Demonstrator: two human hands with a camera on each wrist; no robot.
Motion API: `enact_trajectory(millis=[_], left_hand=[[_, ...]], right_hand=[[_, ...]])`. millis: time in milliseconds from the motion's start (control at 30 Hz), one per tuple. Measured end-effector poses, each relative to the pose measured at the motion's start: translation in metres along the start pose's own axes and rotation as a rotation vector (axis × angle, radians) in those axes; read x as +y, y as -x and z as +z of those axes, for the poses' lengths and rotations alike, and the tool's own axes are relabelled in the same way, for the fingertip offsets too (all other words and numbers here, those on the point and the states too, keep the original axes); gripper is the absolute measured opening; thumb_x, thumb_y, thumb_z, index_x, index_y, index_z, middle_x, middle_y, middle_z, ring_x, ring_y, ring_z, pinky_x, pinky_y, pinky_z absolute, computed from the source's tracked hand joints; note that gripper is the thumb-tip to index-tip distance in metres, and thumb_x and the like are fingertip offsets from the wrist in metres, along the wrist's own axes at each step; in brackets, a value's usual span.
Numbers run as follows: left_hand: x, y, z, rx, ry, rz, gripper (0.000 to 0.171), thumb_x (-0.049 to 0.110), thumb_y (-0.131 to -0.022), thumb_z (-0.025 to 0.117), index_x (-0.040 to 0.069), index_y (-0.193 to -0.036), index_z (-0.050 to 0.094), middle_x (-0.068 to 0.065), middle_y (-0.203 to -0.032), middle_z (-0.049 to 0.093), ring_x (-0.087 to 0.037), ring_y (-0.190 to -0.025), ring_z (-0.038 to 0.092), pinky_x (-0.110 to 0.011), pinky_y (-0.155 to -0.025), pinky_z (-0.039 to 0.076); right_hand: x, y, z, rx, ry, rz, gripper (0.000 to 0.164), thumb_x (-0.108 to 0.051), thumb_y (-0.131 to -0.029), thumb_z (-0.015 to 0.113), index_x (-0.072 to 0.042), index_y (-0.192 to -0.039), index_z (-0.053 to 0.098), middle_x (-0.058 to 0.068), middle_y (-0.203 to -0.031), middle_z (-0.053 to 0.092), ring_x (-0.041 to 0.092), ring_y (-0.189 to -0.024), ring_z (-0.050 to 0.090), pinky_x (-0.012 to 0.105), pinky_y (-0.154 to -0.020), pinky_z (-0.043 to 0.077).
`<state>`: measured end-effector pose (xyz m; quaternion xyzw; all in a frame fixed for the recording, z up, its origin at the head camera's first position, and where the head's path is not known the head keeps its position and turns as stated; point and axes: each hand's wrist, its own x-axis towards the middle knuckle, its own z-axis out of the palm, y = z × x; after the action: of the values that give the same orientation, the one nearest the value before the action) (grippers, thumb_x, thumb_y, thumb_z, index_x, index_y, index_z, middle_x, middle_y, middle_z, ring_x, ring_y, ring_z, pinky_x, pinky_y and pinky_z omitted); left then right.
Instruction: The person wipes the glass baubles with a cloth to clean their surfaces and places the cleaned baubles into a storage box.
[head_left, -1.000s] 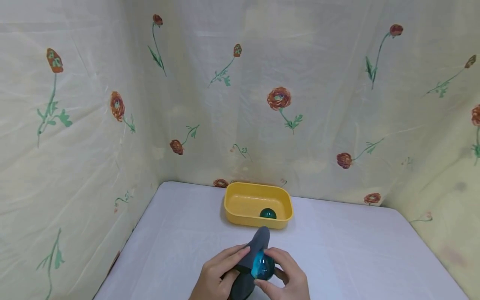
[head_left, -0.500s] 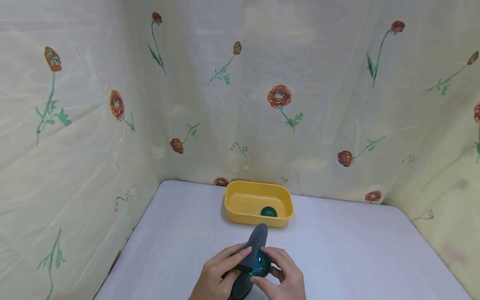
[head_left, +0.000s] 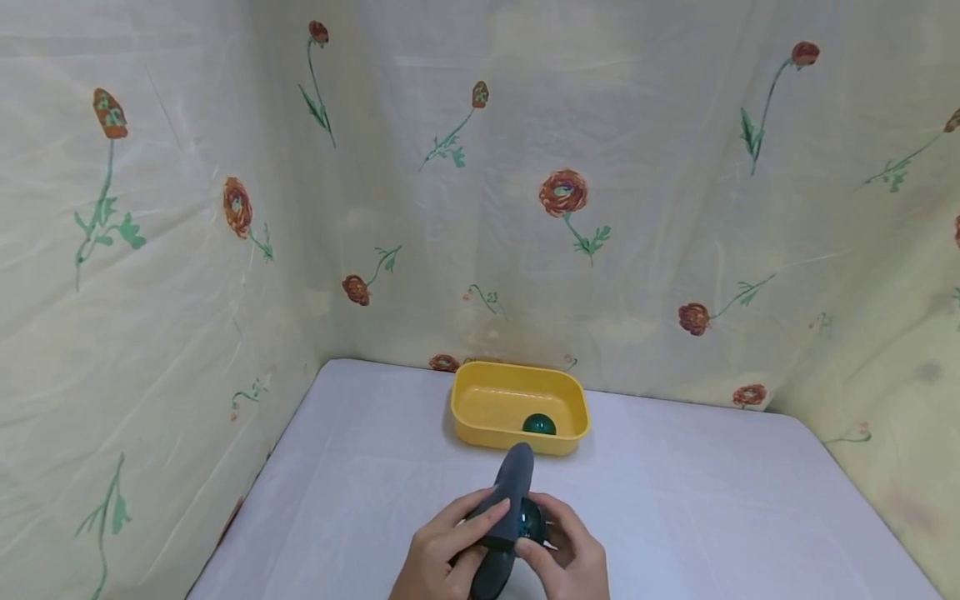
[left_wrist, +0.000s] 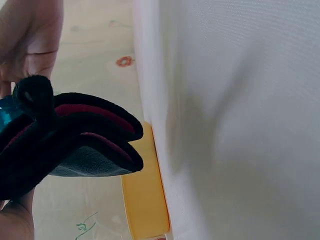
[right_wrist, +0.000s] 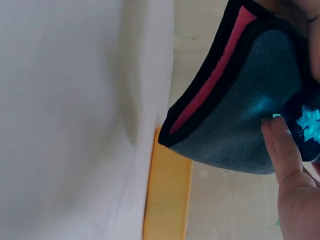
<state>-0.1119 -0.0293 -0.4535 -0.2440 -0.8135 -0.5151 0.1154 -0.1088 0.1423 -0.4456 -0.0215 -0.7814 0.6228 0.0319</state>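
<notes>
A folded grey cloth (head_left: 514,483) with black edging and a pink-red inner layer is gripped by my left hand (head_left: 444,550), in front of the yellow container. My right hand (head_left: 573,552) holds a dark blue-teal glassy ball (head_left: 532,522) in its fingertips, up against the cloth's right side. In the right wrist view the ball (right_wrist: 309,125) shows bright turquoise reflections beside the grey cloth (right_wrist: 245,100). From the left wrist, the cloth's folded layers (left_wrist: 95,135) hang over the table and most of the ball is hidden behind them.
A yellow rectangular container (head_left: 480,435) stands at the back middle of the white table (head_left: 675,500). Inside it, near the right front corner, lies a dark green ball (head_left: 539,424). Flower-patterned curtains (head_left: 637,208) enclose the table at the back and sides.
The ball has turned and moved slightly in the right fingertips, more of it now covered by the cloth. The right hand has shifted a little left; the left hand still grips the cloth.
</notes>
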Motion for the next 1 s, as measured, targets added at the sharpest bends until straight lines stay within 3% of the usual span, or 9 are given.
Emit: enact_trajectory(millis=[133, 267, 567, 800, 1000], left_hand=[[-0.0004, 0.0001, 0.0009, 0.013, -0.023, 0.032, 0.056, -0.001, -0.085, 0.056, 0.034, -0.128, 0.052, 0.006, -0.133, 0.052, -0.013, -0.115, 0.058, -0.02, -0.089, 0.052], [-0.0012, -0.0005, 0.0007, 0.019, -0.052, 0.085, 0.056, -0.001, -0.084, 0.058, 0.034, -0.127, 0.054, 0.006, -0.133, 0.052, -0.013, -0.116, 0.056, -0.024, -0.091, 0.052], [0.0003, 0.0015, 0.0018, 0.049, -0.117, 0.144, 0.054, 0.004, -0.082, 0.063, 0.038, -0.123, 0.056, 0.009, -0.133, 0.051, -0.012, -0.119, 0.055, -0.03, -0.093, 0.052], [0.0013, -0.0001, 0.0048, 0.037, -0.06, 0.084, 0.054, 0.001, -0.084, 0.059, 0.037, -0.125, 0.055, 0.009, -0.135, 0.05, -0.012, -0.119, 0.054, -0.025, -0.092, 0.051], [0.0019, -0.0012, 0.0062, 0.015, 0.044, -0.017, 0.051, 0.002, -0.088, 0.055, 0.035, -0.127, 0.053, 0.009, -0.135, 0.049, -0.011, -0.117, 0.055, -0.018, -0.091, 0.05]], right_hand=[[0.0, 0.0004, -0.0004, -0.005, -0.026, 0.018, 0.051, -0.037, -0.083, 0.064, -0.016, -0.127, 0.048, 0.015, -0.117, 0.06, 0.017, -0.094, 0.066, 0.025, -0.077, 0.057], [0.0002, -0.0004, -0.0033, -0.062, -0.082, 0.04, 0.051, -0.038, -0.09, 0.056, -0.01, -0.131, 0.042, 0.022, -0.115, 0.059, 0.019, -0.092, 0.067, 0.03, -0.076, 0.058], [-0.0036, -0.002, -0.0088, -0.173, -0.185, 0.095, 0.056, -0.039, -0.095, 0.046, -0.002, -0.135, 0.034, 0.019, -0.104, 0.063, 0.021, -0.087, 0.068, 0.039, -0.078, 0.058], [-0.0034, -0.0022, -0.0092, -0.114, -0.156, 0.067, 0.053, -0.036, -0.092, 0.052, -0.005, -0.133, 0.039, 0.021, -0.107, 0.062, 0.019, -0.087, 0.068, 0.036, -0.075, 0.059], [-0.0023, -0.0018, -0.0066, -0.014, -0.019, 0.004, 0.049, -0.035, -0.083, 0.065, -0.016, -0.125, 0.049, 0.017, -0.114, 0.061, 0.015, -0.091, 0.066, 0.026, -0.076, 0.058]])
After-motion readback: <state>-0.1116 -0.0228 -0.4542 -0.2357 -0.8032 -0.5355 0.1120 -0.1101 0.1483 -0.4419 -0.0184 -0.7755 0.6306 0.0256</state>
